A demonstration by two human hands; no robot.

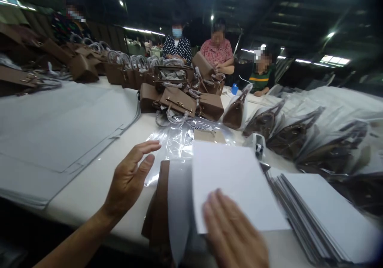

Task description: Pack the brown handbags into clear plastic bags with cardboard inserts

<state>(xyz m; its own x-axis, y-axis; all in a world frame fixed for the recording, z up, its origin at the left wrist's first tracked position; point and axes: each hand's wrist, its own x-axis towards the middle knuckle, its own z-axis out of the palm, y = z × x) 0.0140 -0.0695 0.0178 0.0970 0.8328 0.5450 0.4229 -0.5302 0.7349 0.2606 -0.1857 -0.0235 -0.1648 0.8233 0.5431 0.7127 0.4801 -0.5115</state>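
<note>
My left hand [128, 176] hovers over the table's near side, holding nothing, its thumb and fingers apart. Right of it lies a brown handbag [158, 204], partly covered by a grey-white sheet [179, 204] that curves over its side. My right hand [233, 232], a little blurred, grips the near edge of a stiff white sheet [227, 176]; its fingers lie on top and the thumb is hidden. This sheet overlaps the handbag's covering and hides what is below. Beyond it a clear plastic bag [176, 140] is spread out, with a beige piece [209, 136] on it.
A stack of white sheets [326, 208] stands at right, a pile of large grey-white sheets [60, 128] at left. Brown handbags [179, 100] crowd the middle; plastic-wrapped ones [296, 136] line the right. A tape dispenser [257, 144] sits near them. Several people are across the table.
</note>
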